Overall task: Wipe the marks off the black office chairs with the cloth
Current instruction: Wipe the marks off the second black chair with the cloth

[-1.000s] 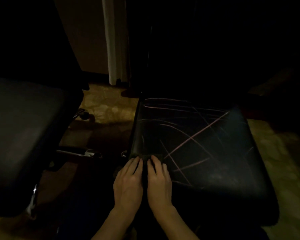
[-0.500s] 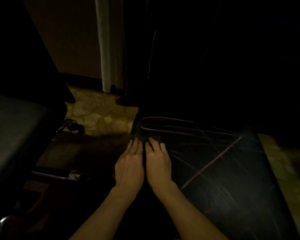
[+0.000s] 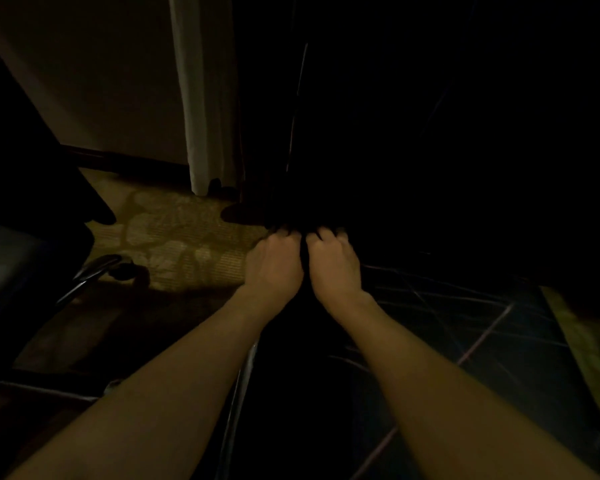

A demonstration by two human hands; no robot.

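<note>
Dim room, patterned carpet. Left hand and right hand are placed side by side at the far edge of the black padded chair seat; fingers curled, apparently on the dark cloth, barely discernible. Firm overlapping strokes are advised across the pale marks.

Very dim, warm light falls only on the carpet; the upper right is black, edges bowed.

The cloth is lost in darkness under both hands' curled fingers, and the chair's backrest is black.
</note>
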